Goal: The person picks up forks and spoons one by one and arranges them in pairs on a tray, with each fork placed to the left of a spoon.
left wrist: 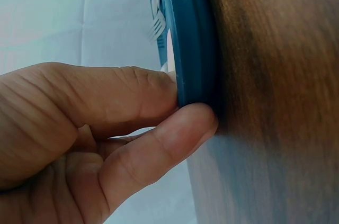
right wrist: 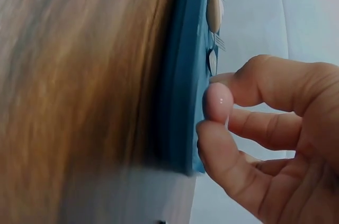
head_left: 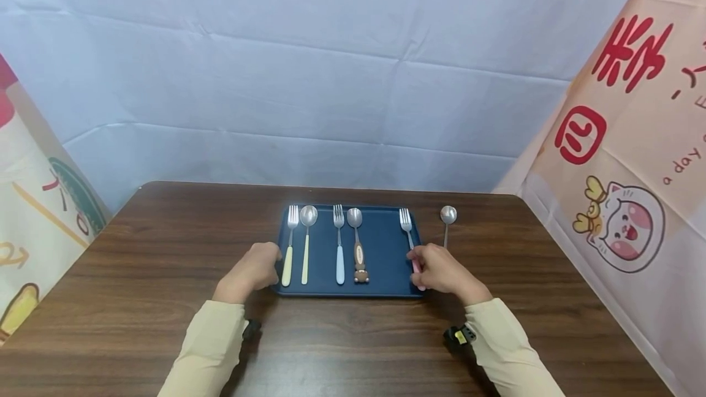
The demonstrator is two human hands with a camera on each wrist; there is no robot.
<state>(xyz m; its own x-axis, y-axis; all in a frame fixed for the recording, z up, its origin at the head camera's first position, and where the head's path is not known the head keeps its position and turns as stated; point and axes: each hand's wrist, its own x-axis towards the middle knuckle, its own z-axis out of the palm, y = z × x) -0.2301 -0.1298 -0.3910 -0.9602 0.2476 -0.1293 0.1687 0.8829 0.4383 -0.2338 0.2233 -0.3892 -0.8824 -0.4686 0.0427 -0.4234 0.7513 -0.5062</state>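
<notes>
A dark blue tray [head_left: 380, 256] lies on the table with cutlery set upright across it. My left hand [head_left: 255, 269] pinches the tray's left edge, thumb and finger around the rim [left wrist: 196, 49] in the left wrist view. At the tray's right end, my right hand [head_left: 444, 271] pinches a pink-handled fork [head_left: 406, 222] by its handle; the rounded pink end [right wrist: 218, 102] shows between thumb and finger in the right wrist view. Just right of the tray, a spoon [head_left: 448, 215] has its lower part hidden behind the right hand.
On the tray's left lie a yellow-handled fork [head_left: 287, 265] and a yellow-handled spoon [head_left: 306, 256]. Mid-tray are a light blue-handled fork [head_left: 339, 262] and a spoon with a brown bear handle [head_left: 359, 256]. The brown wooden table [head_left: 342, 348] ends at a pale cloth backdrop [head_left: 309, 97].
</notes>
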